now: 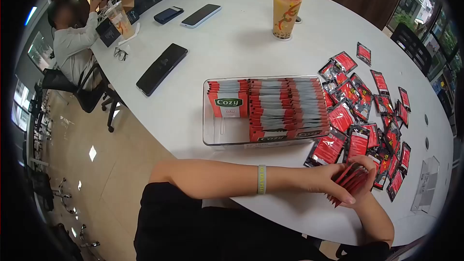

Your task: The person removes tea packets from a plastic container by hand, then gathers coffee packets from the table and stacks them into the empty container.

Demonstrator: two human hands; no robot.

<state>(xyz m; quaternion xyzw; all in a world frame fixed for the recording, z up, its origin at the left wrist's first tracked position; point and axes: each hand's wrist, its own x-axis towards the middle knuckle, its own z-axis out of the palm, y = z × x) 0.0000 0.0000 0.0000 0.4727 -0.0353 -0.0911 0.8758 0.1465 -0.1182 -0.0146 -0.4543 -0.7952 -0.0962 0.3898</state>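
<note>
Squaring up a small stack of red sachets [349, 178], I am holding it at the near right edge of the white worktop [232, 43], both hands closed on it. My left hand [328, 182], reaching across from the left with a pale wristband [261, 179] on the forearm, is cupping the stack's near side, its grip pressed around the packets. My right hand [369, 171] is coming up from the near edge and pinching the stack from the right, fingers wrapped over the top.

Just beyond my hands, loose red sachets [367, 111] are lying scattered across the right side of the worktop, many overlapping. To their left a clear tray [211, 130] is holding upright rows of red-and-white Cozy tea packets [285, 108], filling its right part, with a shorter row [227, 97] at its far left and bare floor showing in the near left corner.

Farther off, an iced drink cup [286, 9] is standing toward the far side, and three dark phones [161, 68] [200, 15] [168, 15] are lying on the left. At the far left end another person [72, 43] is sitting beside a second drink [120, 19] and a pair of glasses [120, 53].
</note>
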